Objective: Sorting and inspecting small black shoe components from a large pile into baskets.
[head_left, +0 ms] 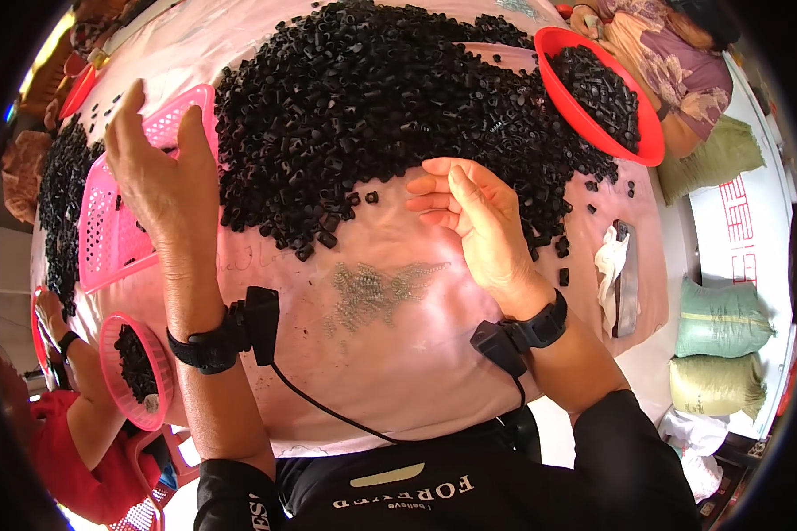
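My left hand [159, 173] is raised over a pink perforated plastic basket [93, 239], its fingers spread and nothing between them. A few small black pieces lie inside the basket. My right hand [478, 217] hovers at the near edge of a large heap of small black plastic parts [354, 106], palm turned inward. Its fingers are loosely bent, with no object visible in them. Between my hands and closer to me, a thin scatter of small metal springs [372, 292] lies on the pink cloth [434, 372].
A red basin [651, 146] of black parts stands at the far right beside another person [673, 62]. At left are a pink round basket [115, 389] and a person in red [80, 451]. A phone [626, 274] lies at right; filled sacks [722, 319] stand beyond.
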`<state>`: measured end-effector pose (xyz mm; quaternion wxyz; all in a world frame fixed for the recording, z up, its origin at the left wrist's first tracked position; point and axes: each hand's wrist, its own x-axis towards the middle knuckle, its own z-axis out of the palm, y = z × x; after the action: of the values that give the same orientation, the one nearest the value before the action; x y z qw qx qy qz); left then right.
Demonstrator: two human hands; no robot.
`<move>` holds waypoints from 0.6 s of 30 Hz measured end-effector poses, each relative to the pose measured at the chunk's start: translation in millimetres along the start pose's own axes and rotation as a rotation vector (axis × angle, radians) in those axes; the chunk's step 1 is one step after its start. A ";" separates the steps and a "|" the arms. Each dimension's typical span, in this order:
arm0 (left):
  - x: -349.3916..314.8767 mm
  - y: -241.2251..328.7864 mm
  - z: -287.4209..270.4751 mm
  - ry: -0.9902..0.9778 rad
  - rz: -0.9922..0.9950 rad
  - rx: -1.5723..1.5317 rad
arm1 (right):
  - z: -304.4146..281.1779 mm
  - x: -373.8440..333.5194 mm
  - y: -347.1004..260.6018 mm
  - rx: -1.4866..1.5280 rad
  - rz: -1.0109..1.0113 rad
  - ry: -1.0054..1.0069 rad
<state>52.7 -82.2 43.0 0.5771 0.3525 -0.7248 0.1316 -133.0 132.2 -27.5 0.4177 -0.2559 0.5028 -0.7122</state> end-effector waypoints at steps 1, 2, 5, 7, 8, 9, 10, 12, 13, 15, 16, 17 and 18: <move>2.3 -1.3 1.2 0.063 0.041 0.013 | -0.3 0.4 0.9 0.000 0.005 -0.004; -0.4 1.3 -0.4 0.060 0.039 0.019 | -0.5 1.1 1.8 -0.046 -0.001 -0.013; -11.1 43.3 -7.9 -0.606 -0.247 -0.471 | -4.4 0.1 3.5 -0.094 -0.030 -0.016; -29.4 54.3 -2.2 -0.819 -0.086 -0.575 | -3.5 1.2 3.3 -0.088 -0.047 -0.020; -39.6 58.4 2.3 -0.867 -0.012 -0.583 | -3.2 0.8 2.9 -0.093 -0.034 -0.006; -46.7 61.2 4.2 -0.872 0.023 -0.590 | -2.3 1.1 2.7 -0.096 -0.022 0.006; -51.8 64.0 4.3 -0.876 0.057 -0.597 | -1.9 1.1 3.9 -0.094 -0.024 0.005; -57.0 69.7 3.1 -0.937 0.031 -0.618 | -1.8 1.4 6.2 -0.165 -0.030 -0.016; -59.2 72.4 4.6 -0.913 0.072 -0.579 | -1.6 0.6 6.4 -0.166 -0.037 -0.017; -63.7 75.0 3.5 -0.938 0.096 -0.527 | -1.9 -3.2 8.2 -0.168 0.007 0.008; -63.6 75.7 4.0 -0.939 0.096 -0.528 | -3.0 -2.2 9.4 -0.168 0.007 0.009; -62.3 77.3 4.0 -0.960 0.074 -0.534 | -4.3 -0.4 10.5 -0.195 -0.023 -0.009; -62.2 77.8 2.4 -0.984 0.049 -0.537 | -4.1 -0.1 11.7 -0.220 -0.049 -0.029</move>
<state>4.6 -5.5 1.3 0.2372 0.1961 -0.9247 -0.2240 -132.2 132.6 -39.8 0.3765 -0.3227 0.5656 -0.6589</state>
